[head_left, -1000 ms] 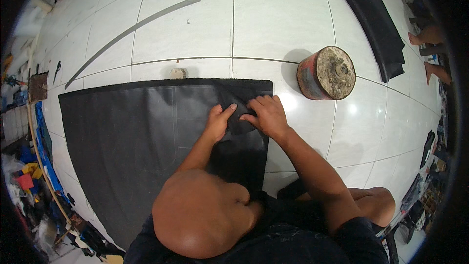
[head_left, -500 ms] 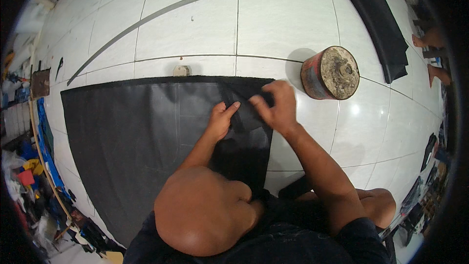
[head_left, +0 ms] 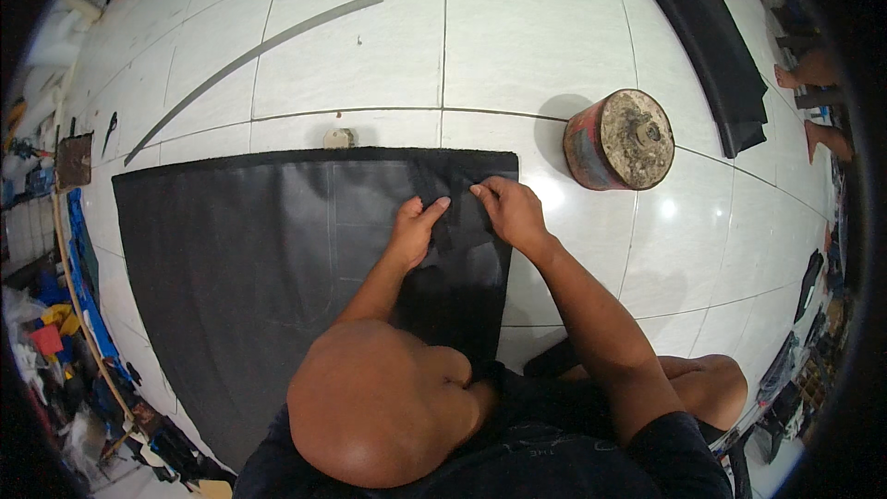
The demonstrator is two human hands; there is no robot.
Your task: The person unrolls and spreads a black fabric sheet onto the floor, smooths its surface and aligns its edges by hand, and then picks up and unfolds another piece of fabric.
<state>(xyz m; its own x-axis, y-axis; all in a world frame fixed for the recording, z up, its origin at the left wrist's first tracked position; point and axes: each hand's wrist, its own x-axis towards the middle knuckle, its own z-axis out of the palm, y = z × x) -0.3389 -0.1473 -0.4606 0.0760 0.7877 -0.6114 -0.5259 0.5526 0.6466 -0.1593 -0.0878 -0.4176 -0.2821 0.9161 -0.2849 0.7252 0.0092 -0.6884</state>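
A large black sheet of smooth, leather-like material (head_left: 231, 268) lies spread on the floor, with thin pale marked lines on it. Over its far right corner my left hand (head_left: 414, 233) is closed, thumb on top, on a dark piece of material (head_left: 453, 222). My right hand (head_left: 515, 212) pinches the same dark piece near the sheet's right edge, a short way from the left. Black on black, the outline of that piece is hard to make out.
A rusty round can with a crusted top (head_left: 636, 140) stands right of the sheet. Beyond the sheet lie a grey metal strip (head_left: 249, 55) and a small pale block (head_left: 340, 138). Folded black material (head_left: 707, 55) lies far right, near another person's feet (head_left: 818, 143). Clutter lines the left side (head_left: 65, 333).
My right hand has come down and inward from the sheet's far corner, its fingers now closed in a pinch. The folded-over corner now lies flatter. My left hand stays nearly in place.
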